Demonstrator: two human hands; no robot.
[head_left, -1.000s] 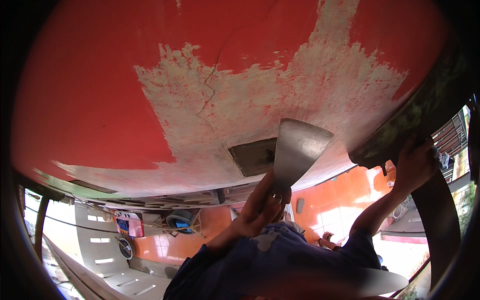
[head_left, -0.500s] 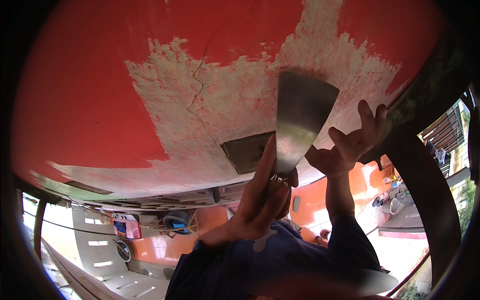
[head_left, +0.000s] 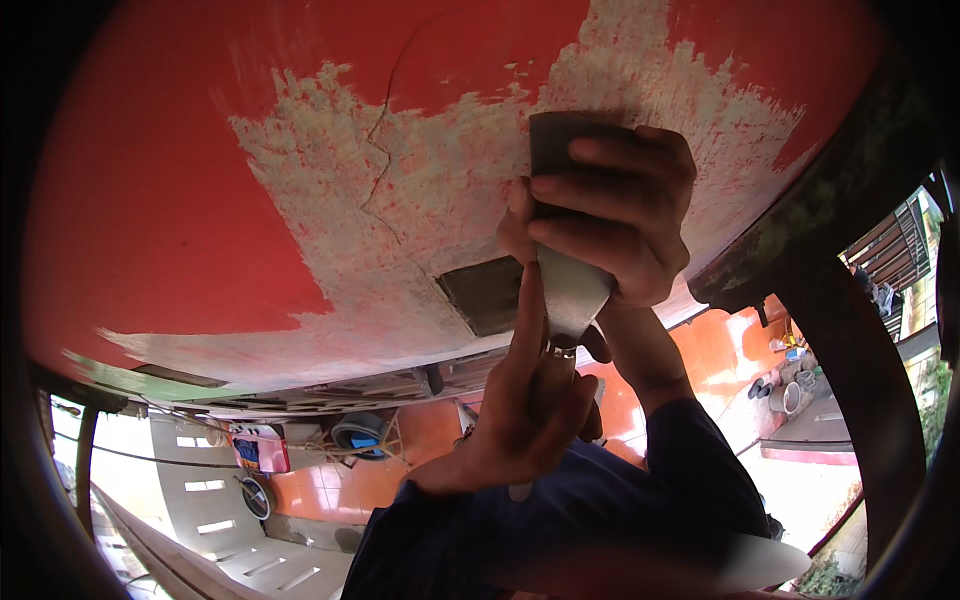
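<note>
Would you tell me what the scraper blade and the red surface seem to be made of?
Scraper blade: apparently thin metal, dull grey and smooth, flat with straight edges. Red surface: glossy red paint over a pale, chalky, cracked layer, perhaps filler or plaster; what lies beneath is unclear.

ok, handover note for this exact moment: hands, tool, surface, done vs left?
Left hand: gripping the handle of the metal scraper, index finger laid along the blade.
Right hand: fingers pressed over the upper blade, pushing it against the red painted surface overhead.
Done: a broad pale scraped patch is bare of red; a crack runs through it, with a dark square recess at its lower edge.
Left: red paint remains to the left, along the top and at the far right.
</note>
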